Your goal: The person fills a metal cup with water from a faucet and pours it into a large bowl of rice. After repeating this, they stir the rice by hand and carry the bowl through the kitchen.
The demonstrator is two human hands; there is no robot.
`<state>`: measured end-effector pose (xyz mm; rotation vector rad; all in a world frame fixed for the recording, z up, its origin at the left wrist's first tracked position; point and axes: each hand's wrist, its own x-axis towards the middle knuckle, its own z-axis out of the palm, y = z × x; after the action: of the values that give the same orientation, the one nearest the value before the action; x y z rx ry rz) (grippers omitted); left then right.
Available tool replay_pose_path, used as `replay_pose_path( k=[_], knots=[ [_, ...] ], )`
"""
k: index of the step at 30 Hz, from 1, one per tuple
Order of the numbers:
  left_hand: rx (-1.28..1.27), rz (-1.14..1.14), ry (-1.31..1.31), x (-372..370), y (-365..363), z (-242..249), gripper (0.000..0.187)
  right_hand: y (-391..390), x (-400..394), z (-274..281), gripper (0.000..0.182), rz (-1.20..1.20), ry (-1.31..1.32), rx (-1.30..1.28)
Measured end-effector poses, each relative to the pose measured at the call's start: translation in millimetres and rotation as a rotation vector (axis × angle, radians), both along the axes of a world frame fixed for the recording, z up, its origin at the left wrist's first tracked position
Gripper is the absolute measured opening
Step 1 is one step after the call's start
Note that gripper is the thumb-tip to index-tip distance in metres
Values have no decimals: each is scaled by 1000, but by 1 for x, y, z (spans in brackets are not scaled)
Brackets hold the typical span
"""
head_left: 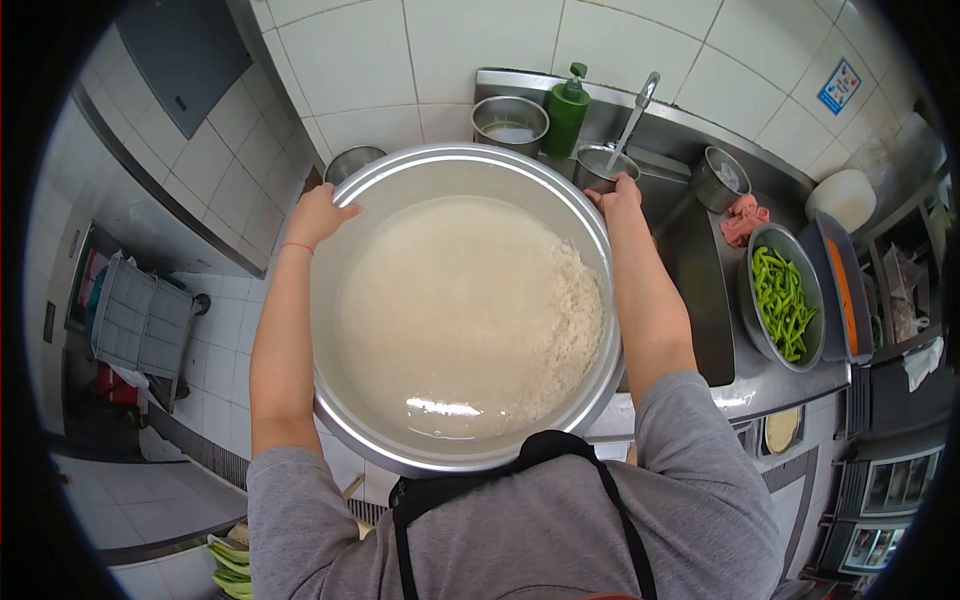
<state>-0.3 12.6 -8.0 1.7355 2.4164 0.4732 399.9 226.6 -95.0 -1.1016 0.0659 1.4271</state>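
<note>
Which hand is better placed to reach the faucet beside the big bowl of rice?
Likely the right hand: it grips the big bowl rim just below the faucet. The left hand holds the far rim.

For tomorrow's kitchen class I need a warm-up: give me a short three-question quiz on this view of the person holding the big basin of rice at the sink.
1. True or false: both hands grip the rim of the large basin.
2. What fills the bowl on the counter to the person's right? A) green beans B) carrots C) eggs
3. Fill in: the rice in the basin lies under cloudy ____.

Key
1. True: the left hand and the right hand hold opposite sides of the rim.
2. A, the green beans.
3. Water.
</note>
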Motion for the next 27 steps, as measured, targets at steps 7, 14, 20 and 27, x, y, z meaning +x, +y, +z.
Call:
replay_pose_path(
  k=[7,14,20,27],
  knots=[
    [-2,-6,-5,0,-1,0,43,-8,-4,8,30,22,1,131],
    [2,-11,1,-1,0,-2,43,-28,-20,32,44,107,86,426],
    [32,-25,-14,-5,3,-7,42,-64,-64,65,56,270,125,764],
    [36,-19,-10,-2,1,-4,42,-114,-113,83,29,382,153,540]
  ],
)
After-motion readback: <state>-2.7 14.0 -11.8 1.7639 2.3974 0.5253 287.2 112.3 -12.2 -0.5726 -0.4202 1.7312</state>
